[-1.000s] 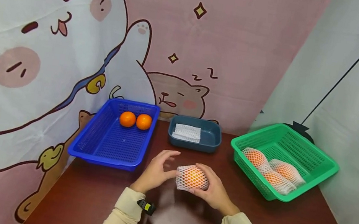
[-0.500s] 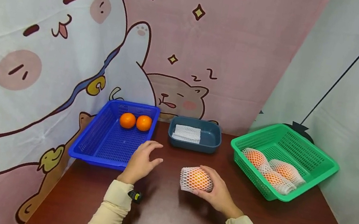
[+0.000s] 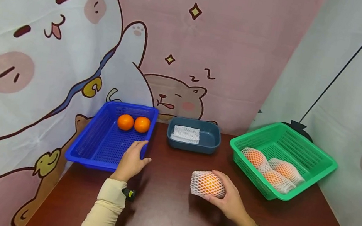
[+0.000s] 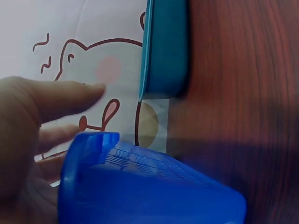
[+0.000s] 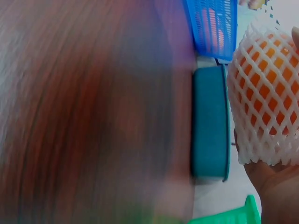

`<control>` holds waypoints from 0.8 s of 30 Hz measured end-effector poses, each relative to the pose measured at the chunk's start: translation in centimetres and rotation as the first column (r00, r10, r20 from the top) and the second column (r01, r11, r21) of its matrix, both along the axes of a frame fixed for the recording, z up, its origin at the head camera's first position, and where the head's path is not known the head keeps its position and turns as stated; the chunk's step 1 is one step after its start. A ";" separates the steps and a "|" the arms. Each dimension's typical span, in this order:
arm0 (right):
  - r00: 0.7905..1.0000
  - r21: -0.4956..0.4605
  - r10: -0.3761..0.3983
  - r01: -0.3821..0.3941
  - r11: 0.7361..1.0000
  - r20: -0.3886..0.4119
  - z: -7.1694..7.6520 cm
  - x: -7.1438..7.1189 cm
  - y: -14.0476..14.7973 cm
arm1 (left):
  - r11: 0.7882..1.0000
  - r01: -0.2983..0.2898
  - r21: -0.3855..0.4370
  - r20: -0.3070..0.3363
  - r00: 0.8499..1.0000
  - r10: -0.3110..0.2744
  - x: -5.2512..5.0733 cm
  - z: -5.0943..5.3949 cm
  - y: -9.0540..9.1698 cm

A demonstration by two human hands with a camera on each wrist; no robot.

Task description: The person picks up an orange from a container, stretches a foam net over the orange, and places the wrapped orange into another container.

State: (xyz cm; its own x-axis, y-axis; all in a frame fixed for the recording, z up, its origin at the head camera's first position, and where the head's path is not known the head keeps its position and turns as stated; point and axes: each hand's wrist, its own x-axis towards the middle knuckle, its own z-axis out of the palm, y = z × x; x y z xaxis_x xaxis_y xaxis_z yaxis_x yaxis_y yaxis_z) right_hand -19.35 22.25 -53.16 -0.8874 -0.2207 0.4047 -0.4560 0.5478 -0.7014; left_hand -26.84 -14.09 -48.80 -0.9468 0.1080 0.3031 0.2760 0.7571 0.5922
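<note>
the table (image 3: 164,224) looks glossy wood, the blue basket (image 3: 102,148) plastic, the net (image 3: 196,183) matt foam

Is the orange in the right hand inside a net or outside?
Inside: a white net wraps the orange, whose colour shows through the mesh openings.

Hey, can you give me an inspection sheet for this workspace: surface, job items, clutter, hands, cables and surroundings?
Surface: reddish-brown table, a pale sheen toward the near side.
Job items: blue basket with two bare oranges; grey-blue tray with white netting, sheet count unclear; green basket with three wrapped oranges.
Clutter: nothing seen.
Hands: left hand open by the blue basket's near right corner, contact unclear; right hand holds a netted orange. Each wrist wears a dark device.
Cables: nothing seen on the table.
Surroundings: pink and white backdrop with cartoon animals behind the table.
</note>
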 end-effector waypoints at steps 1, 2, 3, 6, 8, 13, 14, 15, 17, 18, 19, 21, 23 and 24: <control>1.000 -0.009 -0.009 0.008 1.000 -0.005 0.1 0.1 0.3 | 1.000 -0.001 0.004 0.014 1.000 0.001 0.0 -0.1 -0.1; 1.000 -0.018 -0.018 0.017 1.000 -0.011 0.2 0.2 0.5 | 1.000 -0.004 0.008 0.027 1.000 0.003 -0.1 -0.1 -0.1; 0.999 -0.025 -0.026 0.025 0.999 -0.023 0.3 0.3 0.8 | 1.000 -0.006 0.000 0.030 1.000 0.006 -0.1 -0.2 -0.2; 0.996 -0.033 -0.060 0.058 0.998 -0.067 0.8 0.7 1.4 | 1.000 -0.010 -0.015 0.017 1.000 0.011 -0.2 -0.3 -0.3; 0.993 -0.044 -0.076 0.072 0.996 -0.096 1.7 1.0 1.7 | 1.000 -0.013 -0.020 0.016 1.000 0.013 -0.2 -0.3 -0.4; 0.984 -0.029 -0.081 0.077 0.997 -0.158 6.1 2.3 1.7 | 1.000 -0.023 -0.013 0.021 1.000 0.023 -0.2 -0.2 -0.5; 0.982 -0.018 -0.084 0.082 0.996 -0.170 7.1 2.5 1.8 | 1.000 -0.025 -0.013 0.026 0.999 0.026 -0.2 -0.2 -0.6; 0.980 -0.008 -0.088 0.088 0.996 -0.178 8.0 2.7 1.9 | 1.000 -0.027 -0.015 0.029 0.999 0.027 -0.2 -0.3 -0.6; 0.975 -0.007 -0.098 0.098 0.995 -0.199 9.5 2.5 2.5 | 0.999 -0.031 -0.018 0.041 0.999 0.032 -0.2 -0.2 -0.6; 0.972 -0.008 -0.105 0.106 0.994 -0.212 9.7 2.1 3.2 | 0.999 -0.033 -0.023 0.045 0.998 0.034 -0.2 -0.3 -0.6; 0.966 -0.004 -0.117 0.119 0.993 -0.228 9.9 1.6 3.9 | 0.999 -0.035 -0.028 0.049 0.998 0.036 -0.2 -0.3 -0.6; 0.955 -0.004 -0.147 0.151 0.989 -0.257 10.1 0.5 5.4 | 0.999 -0.038 -0.037 0.054 0.998 0.040 -0.2 -0.4 -0.6; 0.940 -0.003 -0.183 0.190 0.982 -0.288 10.5 -0.8 7.0 | 0.998 -0.041 -0.041 0.055 0.998 0.043 -0.2 -0.4 -0.5; 0.935 0.003 -0.204 0.214 0.977 -0.291 10.7 -1.4 7.7 | 0.998 -0.041 -0.044 0.054 0.998 0.044 -0.2 -0.5 -0.5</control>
